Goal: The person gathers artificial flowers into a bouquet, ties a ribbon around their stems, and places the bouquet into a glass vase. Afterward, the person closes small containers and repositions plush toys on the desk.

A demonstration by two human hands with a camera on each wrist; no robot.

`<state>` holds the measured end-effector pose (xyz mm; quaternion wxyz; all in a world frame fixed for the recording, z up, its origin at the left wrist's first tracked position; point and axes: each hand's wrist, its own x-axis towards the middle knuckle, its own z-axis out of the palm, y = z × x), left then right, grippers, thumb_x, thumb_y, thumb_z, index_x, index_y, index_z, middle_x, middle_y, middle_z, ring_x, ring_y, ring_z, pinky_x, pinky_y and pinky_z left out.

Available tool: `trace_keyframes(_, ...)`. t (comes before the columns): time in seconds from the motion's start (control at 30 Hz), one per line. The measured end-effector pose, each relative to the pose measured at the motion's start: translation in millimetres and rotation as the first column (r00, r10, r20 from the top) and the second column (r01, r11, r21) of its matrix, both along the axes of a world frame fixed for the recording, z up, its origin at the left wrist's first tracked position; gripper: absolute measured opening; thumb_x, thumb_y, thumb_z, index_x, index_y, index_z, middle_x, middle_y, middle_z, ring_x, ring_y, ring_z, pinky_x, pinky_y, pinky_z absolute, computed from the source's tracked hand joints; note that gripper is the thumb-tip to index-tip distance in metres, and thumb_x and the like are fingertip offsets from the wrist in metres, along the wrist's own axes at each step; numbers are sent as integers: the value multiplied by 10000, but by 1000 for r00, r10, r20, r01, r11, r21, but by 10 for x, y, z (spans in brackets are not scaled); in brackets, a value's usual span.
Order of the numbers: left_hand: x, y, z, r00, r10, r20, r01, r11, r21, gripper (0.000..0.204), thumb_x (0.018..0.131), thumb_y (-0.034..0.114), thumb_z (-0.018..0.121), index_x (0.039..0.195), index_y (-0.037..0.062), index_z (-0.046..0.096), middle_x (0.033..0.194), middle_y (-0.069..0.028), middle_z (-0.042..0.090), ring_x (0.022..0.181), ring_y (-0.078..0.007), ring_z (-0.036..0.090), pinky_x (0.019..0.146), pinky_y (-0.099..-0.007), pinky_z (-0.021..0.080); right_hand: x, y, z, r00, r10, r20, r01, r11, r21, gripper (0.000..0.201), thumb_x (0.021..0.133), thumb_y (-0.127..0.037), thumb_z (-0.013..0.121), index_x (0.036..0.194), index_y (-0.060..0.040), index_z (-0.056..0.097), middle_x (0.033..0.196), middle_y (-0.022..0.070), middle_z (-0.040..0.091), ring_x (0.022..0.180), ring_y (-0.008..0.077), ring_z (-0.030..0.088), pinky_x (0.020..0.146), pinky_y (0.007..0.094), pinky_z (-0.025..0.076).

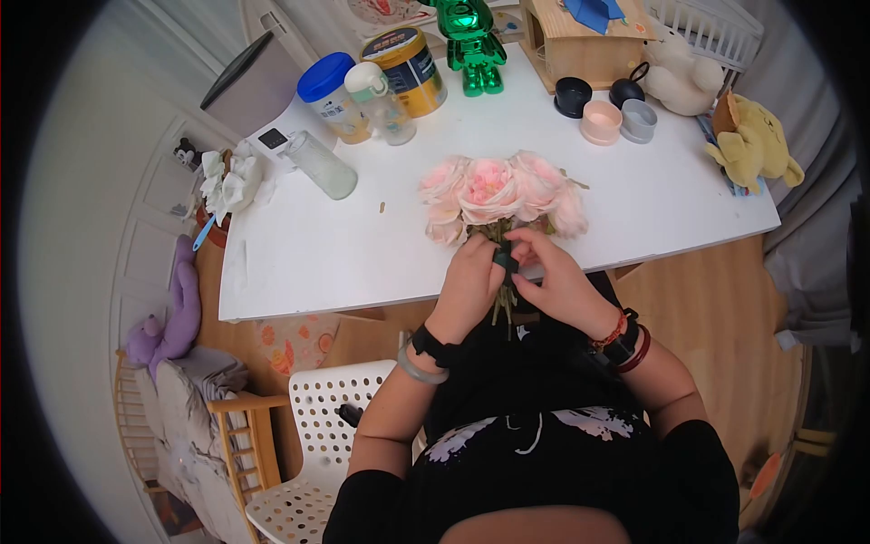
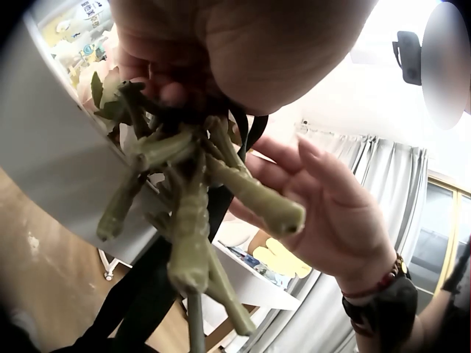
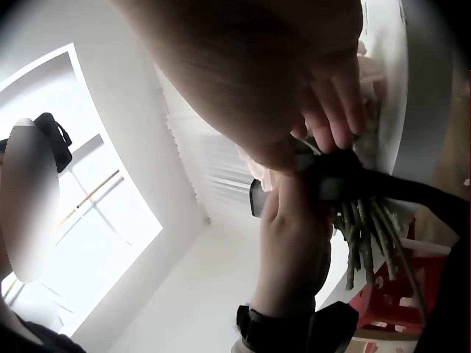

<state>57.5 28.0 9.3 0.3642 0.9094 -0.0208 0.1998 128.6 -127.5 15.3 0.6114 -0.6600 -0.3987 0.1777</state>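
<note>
A bunch of pale pink artificial-looking roses (image 1: 491, 192) stands over the table's near edge, blooms up and away from the person. My left hand (image 1: 464, 283) grips the bunch just below the blooms. Its thick green stems (image 2: 190, 243) stick out beneath that hand, cut ends toward the left wrist camera. A dark ribbon (image 3: 401, 188) is around the stems, with a long length trailing off. Close on the right of it is my right hand (image 1: 564, 283), fingers loosely bent at the ribbon and thumb apart from them. Part of the ribbon is hidden behind the hands.
On the white table (image 1: 362, 263), a clear glass vase (image 1: 323, 167), a blue-lidded tub (image 1: 333, 95), a bottle (image 1: 381, 104) and a gold can (image 1: 406, 68) stand left. Small cups (image 1: 602, 123) and a yellow plush toy (image 1: 754, 140) are right. A white chair (image 1: 331, 426) is below left.
</note>
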Motion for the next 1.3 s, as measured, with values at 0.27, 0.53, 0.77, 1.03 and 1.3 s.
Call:
trace_keyframes(0.27,-12,-135,35,998,0,56,23,915,-404,114,790,0,537,902,-19,539,833,-116,527,784,-266,549,690,-373,439,-13,109,585,962,261,-76,-247,956,161,410,816,64,547,1208,-46,500,1025,33,570,878,78,538,724,235,455)
trace_keyframes(0.53,33,38,-202,993,-19,116,16,999,31,51,862,33,493,858,-16,481,763,-141,457,684,-282,462,629,-372,397,-382,263,1011,591,619,517,-689,721,-74,392,896,-126,513,1284,-87,479,1027,105,596,864,276,583,730,370,411)
trace_keyframes(0.77,-52,-132,64,996,67,65,-61,994,-95,80,873,57,491,853,-20,483,801,-160,466,712,-319,466,643,-393,400,-353,308,686,700,495,515,-612,787,75,470,829,-7,513,1290,-96,489,1124,108,598,989,280,571,918,384,433)
trace_keyframes(1.03,-33,-4,-174,999,1,50,2,998,-58,93,858,67,511,837,-22,526,819,-178,503,757,-365,508,679,-406,427,-146,75,313,926,-124,356,97,991,92,100,833,-95,608,904,-24,615,796,109,612,696,258,604,657,332,477)
trace_keyframes(1.3,-20,-26,-111,998,57,-17,-58,993,-106,93,866,57,505,838,-25,541,800,-165,518,758,-352,530,670,-406,431,-21,15,-253,942,-103,319,130,989,-67,233,778,-125,703,914,-1,560,876,117,547,795,244,580,702,312,482)
